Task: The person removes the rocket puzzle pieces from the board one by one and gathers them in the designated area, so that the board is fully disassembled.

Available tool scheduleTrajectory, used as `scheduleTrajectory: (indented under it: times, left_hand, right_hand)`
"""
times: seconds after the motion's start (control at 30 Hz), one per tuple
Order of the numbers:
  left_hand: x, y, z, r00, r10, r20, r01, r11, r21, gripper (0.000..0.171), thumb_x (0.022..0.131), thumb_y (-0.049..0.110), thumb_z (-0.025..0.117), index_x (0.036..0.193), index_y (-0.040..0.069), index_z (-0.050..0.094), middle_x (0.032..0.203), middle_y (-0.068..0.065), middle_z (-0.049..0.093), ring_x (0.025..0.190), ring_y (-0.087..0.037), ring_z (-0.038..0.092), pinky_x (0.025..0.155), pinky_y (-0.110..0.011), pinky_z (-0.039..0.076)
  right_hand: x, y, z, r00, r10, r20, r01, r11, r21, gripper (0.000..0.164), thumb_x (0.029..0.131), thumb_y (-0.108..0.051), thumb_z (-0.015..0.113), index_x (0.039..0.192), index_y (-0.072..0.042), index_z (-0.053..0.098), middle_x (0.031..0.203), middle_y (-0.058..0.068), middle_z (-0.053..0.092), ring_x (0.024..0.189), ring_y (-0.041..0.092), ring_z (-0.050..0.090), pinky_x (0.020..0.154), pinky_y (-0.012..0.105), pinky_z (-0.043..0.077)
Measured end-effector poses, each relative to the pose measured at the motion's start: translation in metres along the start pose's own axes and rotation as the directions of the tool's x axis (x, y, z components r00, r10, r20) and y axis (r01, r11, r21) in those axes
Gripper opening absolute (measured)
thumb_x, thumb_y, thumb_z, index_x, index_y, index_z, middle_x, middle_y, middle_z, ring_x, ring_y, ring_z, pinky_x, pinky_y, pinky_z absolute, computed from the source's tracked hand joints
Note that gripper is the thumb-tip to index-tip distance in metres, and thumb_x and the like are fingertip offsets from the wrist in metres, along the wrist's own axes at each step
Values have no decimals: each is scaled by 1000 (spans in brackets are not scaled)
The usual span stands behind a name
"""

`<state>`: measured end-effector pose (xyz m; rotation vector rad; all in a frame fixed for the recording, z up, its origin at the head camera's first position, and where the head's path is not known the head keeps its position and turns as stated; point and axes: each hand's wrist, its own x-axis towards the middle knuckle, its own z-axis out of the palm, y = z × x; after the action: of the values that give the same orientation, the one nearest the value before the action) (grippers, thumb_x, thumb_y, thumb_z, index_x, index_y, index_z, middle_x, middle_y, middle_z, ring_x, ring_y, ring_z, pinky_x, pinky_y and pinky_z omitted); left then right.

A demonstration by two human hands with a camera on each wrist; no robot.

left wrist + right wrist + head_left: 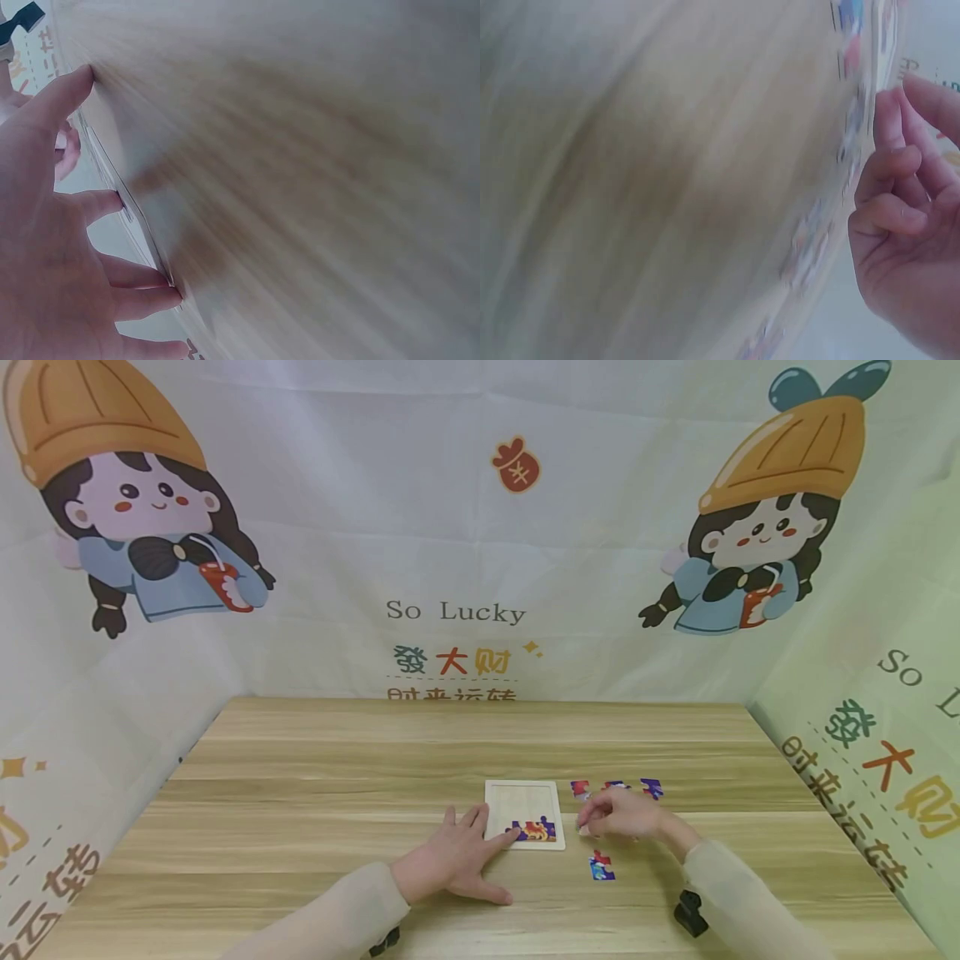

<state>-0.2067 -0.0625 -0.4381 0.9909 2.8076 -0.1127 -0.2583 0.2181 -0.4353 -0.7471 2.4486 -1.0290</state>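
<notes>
A pale square puzzle tray [517, 802] lies on the table, with joined purple and orange puzzle pieces [536, 832] in its lower right corner. My left hand [457, 856] is spread at the tray's left side. Its index finger touches the joined pieces, other fingertips rest at the tray's edge, and the thumb is on the wood. Just right of the tray, my right hand [618, 814] pinches a small pale-edged puzzle piece [582, 831], mostly hidden by the fingers. In the right wrist view the right hand [907, 195] has its thumb and fingertips together.
Loose pieces lie right of the tray: a red one [580, 789], a purple one [652, 788], and another partly behind the right hand. A red and blue piece [602, 865] lies nearer the front. A printed cloth [450, 543] hangs behind the wooden table [337, 760].
</notes>
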Motion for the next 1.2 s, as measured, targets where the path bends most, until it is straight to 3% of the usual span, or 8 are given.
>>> scheduleTrajectory:
  times: [0.17,0.33,0.6,0.77,0.93,1.2]
  left_hand:
    - [-1,0,0,1000,1,1,-1,1000,-11,83,73,71,52,142,28,34,141,-26,29,129,-36,28,99,-58,22]
    - [0,-1,0,1000,-6,5,6,1000,0,85,73,73,51,142,29,33,141,-26,28,129,-36,28,100,-58,22]
    - [-3,0,-3,1000,13,-3,-13,1000,-15,83,74,69,53,142,25,35,140,-28,29,128,-38,29,98,-59,23]
    - [-3,1,-3,1000,5,-7,-5,1000,-4,83,74,70,53,142,27,34,140,-27,30,128,-37,30,99,-58,24]
    - [-2,0,-1,1000,-1,-5,1,1000,17,84,73,73,50,142,29,33,140,-26,30,129,-36,29,99,-58,24]
    - [-1,-2,2,1000,5,-7,-5,1000,-9,84,73,73,50,142,28,33,141,-26,28,129,-36,28,99,-59,23]
  right_hand:
    - [9,-3,11,998,-30,-50,30,1000,-4,8,83,-9,63,89,-3,64,72,-3,56,65,10,48,58,23,40]
    - [16,-10,19,994,-3,-109,0,1000,-22,9,82,-13,65,86,-4,63,73,-3,57,64,11,49,57,24,41]
    - [25,-19,28,993,-4,-118,2,1000,-18,8,82,-10,66,78,-4,62,65,-4,54,56,9,45,50,21,38]
    - [30,-22,32,989,1,-148,-17,994,-105,17,81,-19,68,71,-8,61,61,-6,51,54,7,42,51,21,36]
    - [34,-25,36,984,48,-169,-86,971,-223,22,81,-28,69,68,-15,58,59,-7,49,53,7,39,50,22,32]
    - [35,-32,39,979,92,-184,-135,963,-235,22,81,-26,69,67,-15,56,60,-6,49,53,9,40,51,24,32]
